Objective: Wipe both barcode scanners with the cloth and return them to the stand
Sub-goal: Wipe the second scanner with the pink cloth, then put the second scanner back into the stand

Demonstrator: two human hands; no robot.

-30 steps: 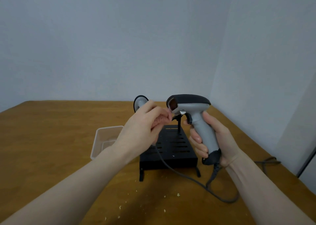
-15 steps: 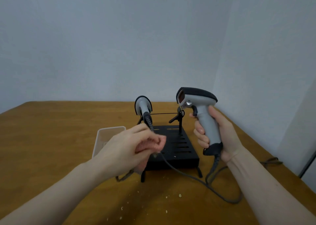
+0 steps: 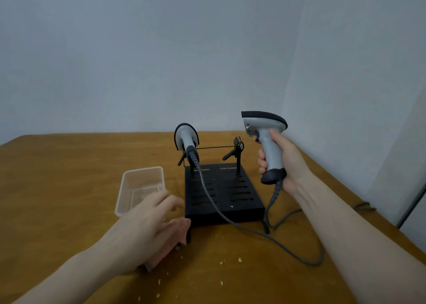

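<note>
My right hand grips the grey handle of a barcode scanner and holds it upright in the air, just right of the black stand. The second scanner sits in the stand's left cradle; the right cradle is empty. A pink cloth lies on the table by the stand's front left corner. My left hand rests over it with fingers stretched forward and slightly blurred.
A clear plastic container stands left of the stand, just beyond my left hand. Grey cables run from both scanners across the wooden table toward the right edge. Small crumbs dot the near tabletop. A wall closes the right side.
My left hand dropped from the scanner head to the table with the cloth and loosened its pinch. My right hand carried the scanner right and turned it.
</note>
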